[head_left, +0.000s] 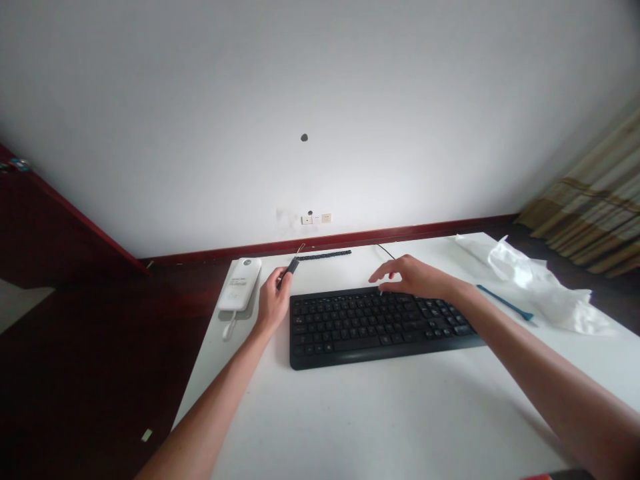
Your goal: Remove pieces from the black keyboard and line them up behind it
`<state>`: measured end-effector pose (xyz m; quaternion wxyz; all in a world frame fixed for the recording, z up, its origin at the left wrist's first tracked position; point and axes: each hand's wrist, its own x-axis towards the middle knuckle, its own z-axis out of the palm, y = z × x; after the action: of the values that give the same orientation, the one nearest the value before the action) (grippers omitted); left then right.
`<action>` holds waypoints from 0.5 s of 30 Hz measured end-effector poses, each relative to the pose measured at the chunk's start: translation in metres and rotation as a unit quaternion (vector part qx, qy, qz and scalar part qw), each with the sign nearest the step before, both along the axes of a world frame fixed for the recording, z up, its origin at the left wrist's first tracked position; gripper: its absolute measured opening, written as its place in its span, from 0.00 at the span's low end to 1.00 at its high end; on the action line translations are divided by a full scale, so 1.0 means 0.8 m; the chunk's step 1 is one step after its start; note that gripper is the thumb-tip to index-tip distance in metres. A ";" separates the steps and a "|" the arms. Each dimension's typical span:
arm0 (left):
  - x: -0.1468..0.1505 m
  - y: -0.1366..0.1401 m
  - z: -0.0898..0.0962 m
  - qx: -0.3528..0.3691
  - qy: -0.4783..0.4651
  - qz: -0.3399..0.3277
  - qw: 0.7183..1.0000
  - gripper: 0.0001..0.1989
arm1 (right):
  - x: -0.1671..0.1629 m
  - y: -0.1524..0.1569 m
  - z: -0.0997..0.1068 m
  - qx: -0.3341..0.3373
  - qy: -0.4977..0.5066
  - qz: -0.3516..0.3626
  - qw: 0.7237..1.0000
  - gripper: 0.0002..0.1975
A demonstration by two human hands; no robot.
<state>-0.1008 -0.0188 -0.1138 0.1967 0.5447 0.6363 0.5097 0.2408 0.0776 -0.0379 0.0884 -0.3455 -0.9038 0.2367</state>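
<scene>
A black keyboard (350, 327) lies on the white table. My left hand (275, 297), beside its left edge, is closed around a small dark-handled tool (293, 266) with a thin wire at its far end, which looks like a wire keycap puller. My right hand (407, 277) hovers over the top edge of the keyboard, right of its middle. Its fingers are bent and apart, with the tips at the upper key row. I make out nothing held there. Behind the keyboard lies a dark segmented strip (325, 255), seemingly small black pieces in a row.
A white flat device with a cord (240, 287) lies at the table's left edge. To the right are a blue brush-like stick (505, 303) and crumpled white wrapping (545, 287). A black cable (385, 251) runs behind the keyboard; wall sockets (317, 219) sit beyond.
</scene>
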 end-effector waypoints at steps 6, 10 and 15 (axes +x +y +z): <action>0.000 -0.001 0.001 -0.001 -0.002 0.002 1.000 0.16 | 0.005 -0.006 -0.009 -0.006 -0.003 0.026 1.000 0.11; 0.000 0.000 0.001 0.001 -0.012 0.005 1.000 0.16 | 0.000 -0.007 -0.009 0.007 0.005 0.033 0.999 0.09; -0.001 0.000 0.000 -0.005 -0.009 0.004 1.000 0.17 | -0.003 -0.011 0.001 -0.004 -0.001 0.066 0.998 0.08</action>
<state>-0.1014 -0.0187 -0.1138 0.2033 0.5367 0.6388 0.5124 0.2385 0.0688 -0.0369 0.0702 -0.2855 -0.9237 0.2454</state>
